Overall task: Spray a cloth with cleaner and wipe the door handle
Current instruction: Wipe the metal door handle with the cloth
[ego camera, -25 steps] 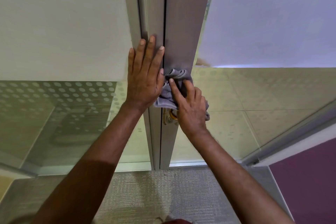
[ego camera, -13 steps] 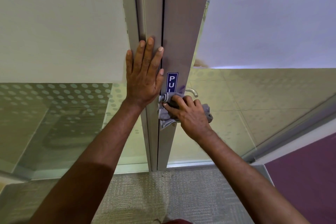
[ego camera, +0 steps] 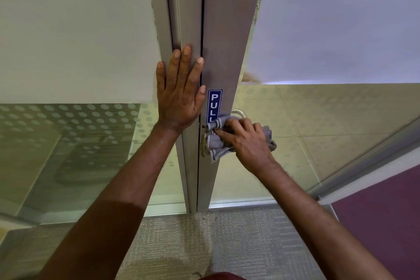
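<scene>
Left hand lies flat with fingers spread; right hand appears curled closed, palm hidden.

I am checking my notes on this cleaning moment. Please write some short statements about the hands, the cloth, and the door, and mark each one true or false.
1. The right hand holds a grey cloth against the door handle. True.
2. The left hand grips a spray bottle. False: it lies flat and open on the door frame, and no bottle is in view.
3. A blue PULL sign sits just above the cloth. True.
4. The sign is left of the left hand. False: it is to the right of it.
5. The cloth covers the whole handle. False: a curved metal part shows above the cloth.
</scene>
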`<state>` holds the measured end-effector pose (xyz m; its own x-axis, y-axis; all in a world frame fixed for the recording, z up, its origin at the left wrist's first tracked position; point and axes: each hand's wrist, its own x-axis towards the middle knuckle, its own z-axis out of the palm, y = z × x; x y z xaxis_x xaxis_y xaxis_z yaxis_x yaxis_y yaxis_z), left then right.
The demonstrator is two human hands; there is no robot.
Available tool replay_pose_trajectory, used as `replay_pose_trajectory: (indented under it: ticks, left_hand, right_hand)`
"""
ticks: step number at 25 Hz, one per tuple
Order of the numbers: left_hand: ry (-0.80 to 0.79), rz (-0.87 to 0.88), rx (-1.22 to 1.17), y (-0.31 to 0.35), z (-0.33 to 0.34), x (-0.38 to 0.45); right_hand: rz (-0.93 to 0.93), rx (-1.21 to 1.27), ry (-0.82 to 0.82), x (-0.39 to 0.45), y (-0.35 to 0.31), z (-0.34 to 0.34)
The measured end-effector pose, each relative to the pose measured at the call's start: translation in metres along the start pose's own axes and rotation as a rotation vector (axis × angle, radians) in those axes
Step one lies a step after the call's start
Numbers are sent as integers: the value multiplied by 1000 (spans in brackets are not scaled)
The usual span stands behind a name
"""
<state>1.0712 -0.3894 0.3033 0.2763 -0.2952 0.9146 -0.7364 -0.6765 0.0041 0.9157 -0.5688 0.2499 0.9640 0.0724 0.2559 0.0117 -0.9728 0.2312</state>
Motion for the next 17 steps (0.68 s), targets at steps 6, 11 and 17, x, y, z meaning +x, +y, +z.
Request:
replay_pose_trajectory:
  ticks: [6, 11, 17]
  left_hand:
    - [-10, 3, 5, 0, -1, -1]
    - [-9, 3, 0, 0, 0, -1]
    - [-28, 8, 29, -2, 0, -2]
  right_hand:
    - [-23, 46, 148, 5, 6, -46]
    - [37, 37, 117, 22, -9, -40]
    - [-112, 1, -75, 9, -26, -28]
